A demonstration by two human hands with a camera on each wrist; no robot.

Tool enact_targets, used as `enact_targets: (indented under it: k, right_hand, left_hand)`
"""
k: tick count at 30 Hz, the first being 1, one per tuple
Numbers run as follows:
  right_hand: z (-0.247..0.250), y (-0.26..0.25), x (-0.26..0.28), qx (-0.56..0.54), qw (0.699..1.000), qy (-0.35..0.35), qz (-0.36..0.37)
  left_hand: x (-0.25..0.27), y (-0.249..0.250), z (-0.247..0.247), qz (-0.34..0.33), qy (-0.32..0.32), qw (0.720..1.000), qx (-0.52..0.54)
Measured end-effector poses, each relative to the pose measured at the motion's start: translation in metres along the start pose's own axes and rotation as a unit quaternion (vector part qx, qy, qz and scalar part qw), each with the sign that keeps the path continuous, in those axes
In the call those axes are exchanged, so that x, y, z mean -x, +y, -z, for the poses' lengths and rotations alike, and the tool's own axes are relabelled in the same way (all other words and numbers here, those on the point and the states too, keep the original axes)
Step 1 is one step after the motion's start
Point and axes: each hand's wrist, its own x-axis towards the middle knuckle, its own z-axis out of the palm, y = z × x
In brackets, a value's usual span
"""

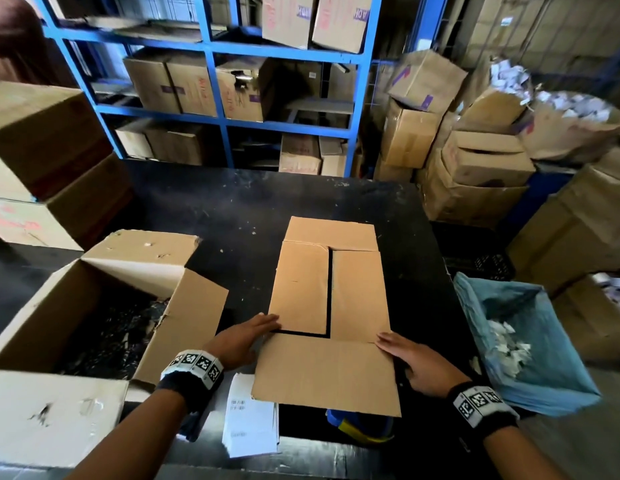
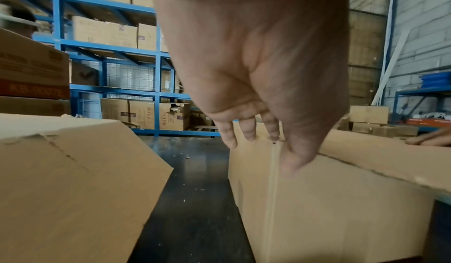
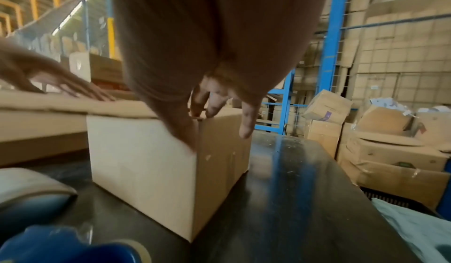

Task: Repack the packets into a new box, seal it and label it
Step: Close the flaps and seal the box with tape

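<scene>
A plain brown carton [image 1: 327,292] stands in the middle of the black table [image 1: 232,209], two inner flaps folded flat, its near flap [image 1: 325,372] sticking out toward me and its far flap lying outward. My left hand [image 1: 244,336] rests with straight fingers on the carton's near left corner [image 2: 273,147]. My right hand [image 1: 410,360] lies flat at the near right corner [image 3: 200,120]. An older open carton [image 1: 93,306] with dark packets inside sits at the left. White label sheets [image 1: 249,420] lie at the table's front edge.
A blue tape dispenser [image 1: 357,426] [image 3: 61,244] sits under the near flap. A blue-lined bin [image 1: 519,344] with paper scraps stands at the right. Blue racking [image 1: 211,116] with cartons fills the back; stacked boxes [image 1: 474,168] stand at the right and left.
</scene>
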Motion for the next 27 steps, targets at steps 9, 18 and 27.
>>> enact_targets:
  k: [9,18,27]
  right_hand:
    - [-0.009,0.01,-0.002,-0.086,0.992,0.088,0.036]
    - [0.01,-0.008,-0.03,-0.256,0.931,0.24,-0.1]
    - [0.018,-0.017,-0.074,-0.088,0.965,0.197,-0.149]
  left_hand:
    - [0.004,-0.013,-0.006,-0.03,0.038,0.996,0.076]
    - [-0.025,0.02,-0.002,0.06,0.232,0.944,0.227]
    - [-0.083,0.04,-0.011,0.151,0.165,0.974,-0.016]
